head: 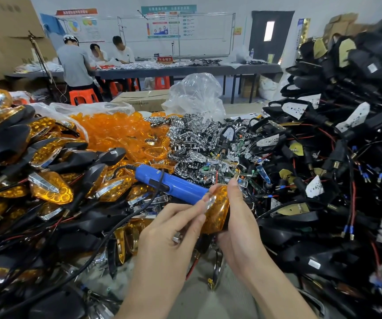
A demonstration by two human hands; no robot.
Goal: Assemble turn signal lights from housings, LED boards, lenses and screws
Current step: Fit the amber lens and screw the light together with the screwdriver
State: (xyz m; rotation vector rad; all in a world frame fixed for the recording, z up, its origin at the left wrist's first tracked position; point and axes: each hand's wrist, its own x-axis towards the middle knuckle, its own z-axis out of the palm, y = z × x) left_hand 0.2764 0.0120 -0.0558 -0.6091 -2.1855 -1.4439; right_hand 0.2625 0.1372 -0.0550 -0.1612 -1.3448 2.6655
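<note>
An amber-lensed turn signal [217, 209] stands upright at the centre of the view, held between both hands. My right hand [238, 223] grips its right side, fingers curled round the black housing behind the lens. My left hand [174, 229] pinches the chrome strip on the lens's left edge with fingertips. A blue electric screwdriver [171, 184] lies on the pile just behind the hands, untouched, its black cable trailing left.
Finished amber lights [49, 187] are heaped at left. Loose orange lenses [118, 132] and chrome reflectors [192, 139] lie behind. Black housings with wires [323, 157] pile up at right. A clear plastic bag [197, 95] stands beyond. Three people sit at a far table [162, 70].
</note>
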